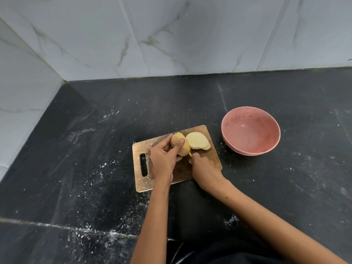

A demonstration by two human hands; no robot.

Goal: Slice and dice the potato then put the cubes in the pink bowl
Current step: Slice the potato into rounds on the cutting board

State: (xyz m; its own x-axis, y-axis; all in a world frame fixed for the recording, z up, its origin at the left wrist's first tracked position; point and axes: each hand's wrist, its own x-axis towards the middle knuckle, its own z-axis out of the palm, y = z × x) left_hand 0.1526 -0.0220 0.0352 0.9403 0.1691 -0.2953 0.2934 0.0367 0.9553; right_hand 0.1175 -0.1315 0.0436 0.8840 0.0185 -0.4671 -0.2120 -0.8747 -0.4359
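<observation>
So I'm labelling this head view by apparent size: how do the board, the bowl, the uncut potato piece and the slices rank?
Largest to smallest as they look:
1. board, though hands cover part of it
2. bowl
3. uncut potato piece and slices: they look much alike, and the left hand partly hides the piece, so I won't rank them.

2 bare forearms, slim and long, uncovered all the way from the lower frame edge to the wrists, with the left hand and the right hand equally bare. Short, plain thumbnail on the left hand, 1 small dark speck on the back of that hand and 1 more partway along the right forearm. Below and between the arms, a black garment, smooth and unpatterned, creased into a few soft folds with a faint pale sheen along 1 of them.
</observation>
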